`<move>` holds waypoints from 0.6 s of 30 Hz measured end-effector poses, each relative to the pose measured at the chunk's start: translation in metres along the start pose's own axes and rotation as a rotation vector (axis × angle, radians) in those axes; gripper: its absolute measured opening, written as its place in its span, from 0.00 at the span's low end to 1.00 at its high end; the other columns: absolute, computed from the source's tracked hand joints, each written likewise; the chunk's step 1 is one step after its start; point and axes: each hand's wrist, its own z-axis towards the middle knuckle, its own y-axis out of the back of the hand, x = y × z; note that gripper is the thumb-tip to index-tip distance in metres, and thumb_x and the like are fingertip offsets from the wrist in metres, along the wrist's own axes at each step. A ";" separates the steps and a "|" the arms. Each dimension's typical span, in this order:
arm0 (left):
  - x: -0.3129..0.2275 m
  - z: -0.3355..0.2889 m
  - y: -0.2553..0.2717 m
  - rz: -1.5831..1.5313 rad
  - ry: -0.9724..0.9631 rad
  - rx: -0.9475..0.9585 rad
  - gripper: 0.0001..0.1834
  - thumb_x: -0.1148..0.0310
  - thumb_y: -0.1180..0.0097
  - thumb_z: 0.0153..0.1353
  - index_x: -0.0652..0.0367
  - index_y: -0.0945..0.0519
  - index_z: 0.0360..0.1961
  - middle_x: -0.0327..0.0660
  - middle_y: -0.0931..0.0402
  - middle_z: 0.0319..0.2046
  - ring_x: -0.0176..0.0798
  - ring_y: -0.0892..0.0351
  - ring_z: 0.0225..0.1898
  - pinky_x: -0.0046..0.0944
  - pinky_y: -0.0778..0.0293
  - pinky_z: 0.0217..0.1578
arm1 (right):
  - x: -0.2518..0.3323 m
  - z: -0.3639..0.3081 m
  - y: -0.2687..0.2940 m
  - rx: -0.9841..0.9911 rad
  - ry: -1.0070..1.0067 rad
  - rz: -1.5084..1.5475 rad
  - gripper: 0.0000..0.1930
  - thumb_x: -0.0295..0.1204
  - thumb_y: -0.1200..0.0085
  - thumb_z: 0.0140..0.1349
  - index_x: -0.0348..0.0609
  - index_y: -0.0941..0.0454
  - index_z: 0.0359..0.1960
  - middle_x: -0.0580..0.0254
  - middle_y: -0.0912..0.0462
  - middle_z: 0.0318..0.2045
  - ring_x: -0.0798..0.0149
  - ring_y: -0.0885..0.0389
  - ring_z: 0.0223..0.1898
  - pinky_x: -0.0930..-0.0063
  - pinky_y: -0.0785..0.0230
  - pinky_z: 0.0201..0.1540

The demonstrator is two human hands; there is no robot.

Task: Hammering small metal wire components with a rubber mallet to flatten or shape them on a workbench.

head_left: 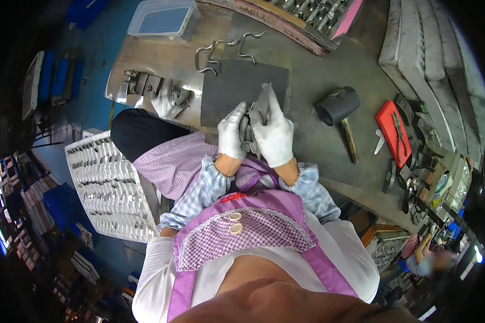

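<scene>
Both my hands wear white gloves and are close together over the near edge of a dark square mat [221, 86]. My right hand [275, 137] is closed on a grey, thin, pointed piece [263, 103] that sticks up past the thumb; its kind is not clear. My left hand [231, 132] presses against the lower, darker grey part of what lies between the hands, with its fingers curled. The palms hide most of it. Bent metal rods [209, 58] lie at the mat's far edge.
A black-headed mallet [337, 106] lies right of the mat, with a red tray [387, 125] beyond. Left are a crumpled white glove [170, 101], a metal block fixture [145, 85] and a clear plastic box [186, 24]. A white tray [75, 156] holds rows of small metal parts.
</scene>
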 end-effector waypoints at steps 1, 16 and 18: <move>-0.001 0.000 0.001 -0.007 -0.007 -0.018 0.11 0.64 0.40 0.64 0.60 0.17 0.41 0.29 0.27 0.21 0.24 0.35 0.15 0.26 0.38 0.16 | 0.004 0.002 -0.002 0.039 -0.106 -0.068 0.29 0.31 0.44 0.58 0.48 0.30 0.64 0.43 0.17 0.29 0.44 0.15 0.30 0.57 0.22 0.34; -0.004 0.004 0.018 0.110 -0.225 0.082 0.12 0.66 0.37 0.63 0.65 0.18 0.40 0.34 0.21 0.31 0.24 0.26 0.30 0.26 0.29 0.34 | -0.006 -0.004 -0.009 0.245 -0.153 0.654 0.32 0.19 0.43 0.54 0.47 0.28 0.64 0.74 0.25 0.26 0.81 0.32 0.27 0.85 0.32 0.35; -0.004 0.006 0.020 0.127 -0.164 0.055 0.13 0.66 0.38 0.63 0.66 0.18 0.42 0.36 0.20 0.34 0.26 0.24 0.32 0.27 0.27 0.37 | -0.009 -0.003 -0.013 0.232 -0.138 0.570 0.33 0.19 0.42 0.54 0.47 0.30 0.65 0.74 0.23 0.27 0.81 0.29 0.29 0.84 0.30 0.37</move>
